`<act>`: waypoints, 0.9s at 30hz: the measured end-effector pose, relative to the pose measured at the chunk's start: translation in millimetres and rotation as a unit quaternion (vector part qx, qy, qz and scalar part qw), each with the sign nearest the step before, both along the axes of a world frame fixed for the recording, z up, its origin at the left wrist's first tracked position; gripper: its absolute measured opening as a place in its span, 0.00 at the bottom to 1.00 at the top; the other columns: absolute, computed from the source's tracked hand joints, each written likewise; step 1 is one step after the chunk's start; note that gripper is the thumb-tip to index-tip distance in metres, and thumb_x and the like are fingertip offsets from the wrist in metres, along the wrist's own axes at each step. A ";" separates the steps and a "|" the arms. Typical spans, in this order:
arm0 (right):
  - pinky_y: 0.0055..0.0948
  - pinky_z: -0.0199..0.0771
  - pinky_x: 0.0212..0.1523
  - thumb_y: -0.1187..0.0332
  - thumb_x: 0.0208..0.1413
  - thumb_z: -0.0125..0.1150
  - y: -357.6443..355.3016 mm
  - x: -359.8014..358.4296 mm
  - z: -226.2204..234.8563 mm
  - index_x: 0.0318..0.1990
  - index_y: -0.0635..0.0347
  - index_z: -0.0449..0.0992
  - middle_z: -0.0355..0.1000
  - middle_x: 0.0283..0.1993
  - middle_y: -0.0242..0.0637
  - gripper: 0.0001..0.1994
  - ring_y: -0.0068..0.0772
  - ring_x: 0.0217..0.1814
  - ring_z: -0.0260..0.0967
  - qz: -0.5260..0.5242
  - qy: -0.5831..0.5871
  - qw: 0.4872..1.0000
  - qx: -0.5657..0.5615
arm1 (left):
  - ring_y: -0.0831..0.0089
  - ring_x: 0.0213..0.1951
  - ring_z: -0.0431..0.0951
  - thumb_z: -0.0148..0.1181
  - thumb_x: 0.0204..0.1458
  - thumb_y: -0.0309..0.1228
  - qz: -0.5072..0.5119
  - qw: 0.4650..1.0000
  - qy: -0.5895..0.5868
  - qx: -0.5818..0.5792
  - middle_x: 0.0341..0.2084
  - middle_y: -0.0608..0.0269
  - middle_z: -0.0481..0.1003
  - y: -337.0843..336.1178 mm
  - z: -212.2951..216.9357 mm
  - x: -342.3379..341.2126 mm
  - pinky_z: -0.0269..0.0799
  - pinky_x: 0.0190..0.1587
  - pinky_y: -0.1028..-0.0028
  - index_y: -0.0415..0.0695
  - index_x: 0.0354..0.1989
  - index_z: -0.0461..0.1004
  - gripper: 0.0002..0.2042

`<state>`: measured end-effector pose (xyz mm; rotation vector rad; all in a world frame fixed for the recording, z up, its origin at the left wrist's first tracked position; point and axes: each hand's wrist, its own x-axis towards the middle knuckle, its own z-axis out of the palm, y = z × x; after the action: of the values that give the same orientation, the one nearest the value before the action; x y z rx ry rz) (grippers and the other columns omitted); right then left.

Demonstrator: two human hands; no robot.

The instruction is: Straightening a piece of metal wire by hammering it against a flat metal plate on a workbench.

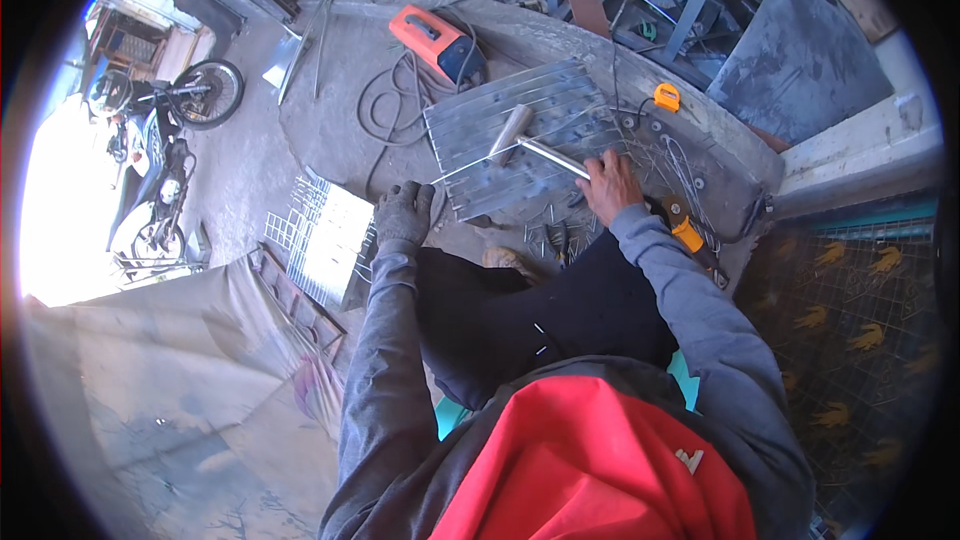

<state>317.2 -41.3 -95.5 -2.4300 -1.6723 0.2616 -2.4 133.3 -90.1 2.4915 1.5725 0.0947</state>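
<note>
My bare right hand point(612, 188) is wrapped around the shiny metal handle of a hammer point(552, 154). The hammer's thick head lies over a grey metal plate point(465, 130) marked with long parallel lines. A thin metal rod point(462, 170) runs across the plate from the hammer head toward my gloved left hand point(403, 215). That hand's fingers are curled at the rod's near end and seem to grip it, though the contact is partly hidden. Just left of the glove, a stack of welded wire grid point(325, 230) glares in the sunlight.
An orange welding machine point(435, 43) with coiled cables stands beyond the plate. Pliers point(556, 243), short rod pieces and a yellow angle grinder point(688, 233) lie near my right knee. A yellow tape measure point(667, 97) sits on the ledge. A motorcycle point(160, 150) is parked at left.
</note>
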 end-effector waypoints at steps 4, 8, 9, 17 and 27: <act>0.47 0.74 0.45 0.61 0.60 0.60 -36.9 -12.6 24.9 0.47 0.61 0.69 0.69 0.45 0.51 0.15 0.57 0.45 0.71 0.012 0.065 0.996 0.064 | 0.46 0.48 0.74 0.50 0.62 0.46 -0.006 0.999 -0.030 0.024 0.43 0.46 0.75 -8.9 -0.8 -2.4 0.68 0.51 0.50 0.45 0.45 0.77 0.18; 0.50 0.75 0.41 0.61 0.58 0.61 -85.0 1.8 54.0 0.46 0.60 0.69 0.75 0.41 0.52 0.15 0.58 0.40 0.75 -0.018 0.157 0.986 0.058 | 0.42 0.45 0.75 0.50 0.62 0.45 -0.008 0.995 -0.095 0.025 0.40 0.44 0.76 -7.6 -5.0 -0.7 0.70 0.48 0.50 0.44 0.43 0.76 0.17; 0.50 0.75 0.41 0.61 0.58 0.61 -98.6 3.5 62.0 0.46 0.60 0.69 0.75 0.41 0.52 0.15 0.58 0.40 0.75 -0.017 0.155 0.986 0.055 | 0.43 0.45 0.75 0.50 0.62 0.47 -0.020 0.995 -0.102 0.001 0.40 0.45 0.76 -7.9 -7.6 -0.2 0.69 0.49 0.50 0.44 0.43 0.76 0.18; 0.30 0.65 0.28 0.59 0.59 0.63 -206.2 -4.5 72.0 0.43 0.64 0.76 0.68 0.25 0.36 0.15 0.25 0.26 0.66 -0.171 0.336 0.926 -0.010 | 0.45 0.48 0.77 0.40 0.63 0.57 -0.061 0.987 0.038 -0.142 0.41 0.44 0.79 -13.4 3.7 9.4 0.70 0.52 0.51 0.43 0.44 0.79 0.29; 0.28 0.63 0.27 0.55 0.64 0.59 -164.1 -22.2 70.6 0.45 0.65 0.75 0.66 0.24 0.31 0.18 0.19 0.25 0.61 -0.170 0.364 0.910 0.100 | 0.44 0.52 0.75 0.39 0.65 0.54 -0.030 0.984 0.065 -0.164 0.45 0.41 0.77 -20.5 -2.0 -4.4 0.67 0.57 0.53 0.39 0.47 0.76 0.29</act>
<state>294.9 -205.4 -24.9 -2.0356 -0.8908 0.7792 -6.8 112.8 -92.1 2.3211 1.4225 -0.3160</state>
